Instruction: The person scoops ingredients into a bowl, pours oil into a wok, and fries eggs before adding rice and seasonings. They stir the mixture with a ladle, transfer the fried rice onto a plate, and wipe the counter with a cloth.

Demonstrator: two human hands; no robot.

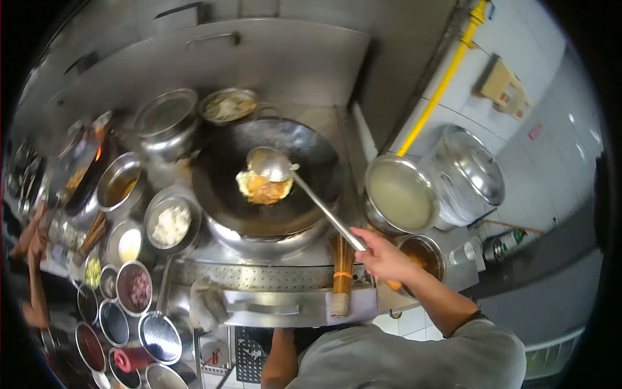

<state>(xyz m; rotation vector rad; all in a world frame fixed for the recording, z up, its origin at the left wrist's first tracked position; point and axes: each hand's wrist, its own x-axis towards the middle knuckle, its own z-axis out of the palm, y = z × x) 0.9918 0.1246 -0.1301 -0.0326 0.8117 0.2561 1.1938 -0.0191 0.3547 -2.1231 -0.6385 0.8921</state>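
My right hand (382, 256) is closed around the handle of a long metal ladle (271, 165). The ladle's round bowl rests on or just over a fried egg (265, 188), browned with white edges, in the middle of a large dark wok (220, 155). Part of the egg is covered by the bowl. Of my left arm (282, 356) only a stretch shows at the counter's front edge; the hand itself cannot be seen. A bundled bamboo brush (342, 279) lies below the wok, left of my right hand.
Right of the wok stand a pot of cloudy liquid (402, 194) and a lidded pot (476, 168). To the left are a bowl of white food (172, 225), a bowl of chopped reddish pieces (138, 288) and several containers. Another person's hands (35, 243) show at far left, near a flaming wok (87, 178).
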